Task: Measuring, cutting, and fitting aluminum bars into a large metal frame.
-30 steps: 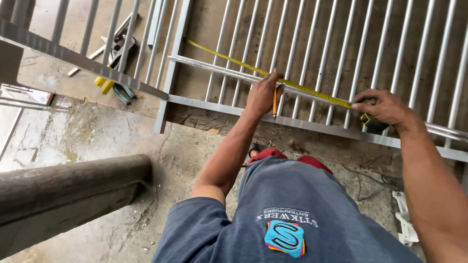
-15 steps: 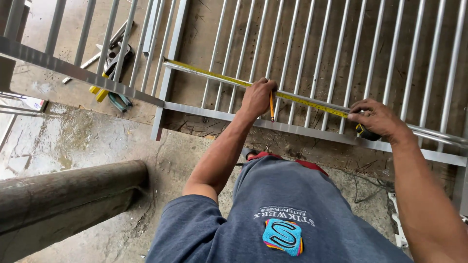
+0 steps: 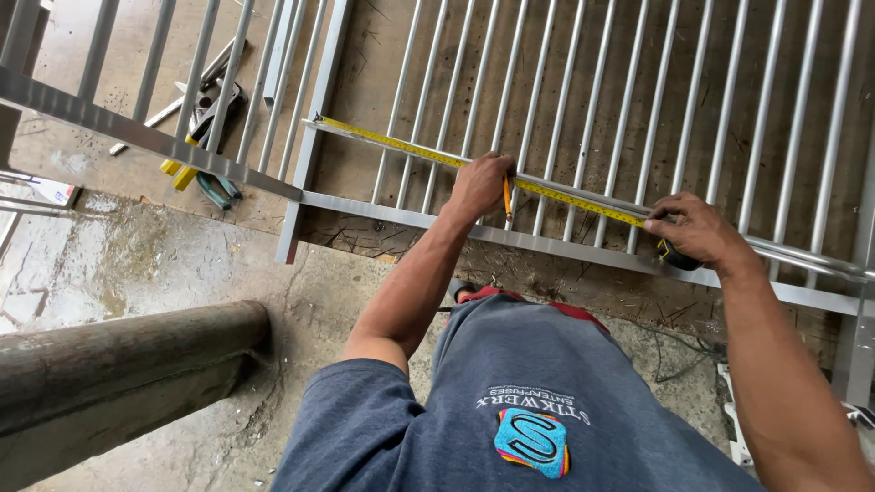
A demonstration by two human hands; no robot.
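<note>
Tape measure (image 3: 474, 165) slid left, between both hands.

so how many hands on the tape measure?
2. The left hand pins the yellow tape measure mid-span and holds a pencil. The right hand covers its case at the right end of the metal railing.

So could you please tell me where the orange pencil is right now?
In the head view, the orange pencil hangs from the left hand, mid-frame, against the yellow tape measure blade on the grey metal railing.
</note>
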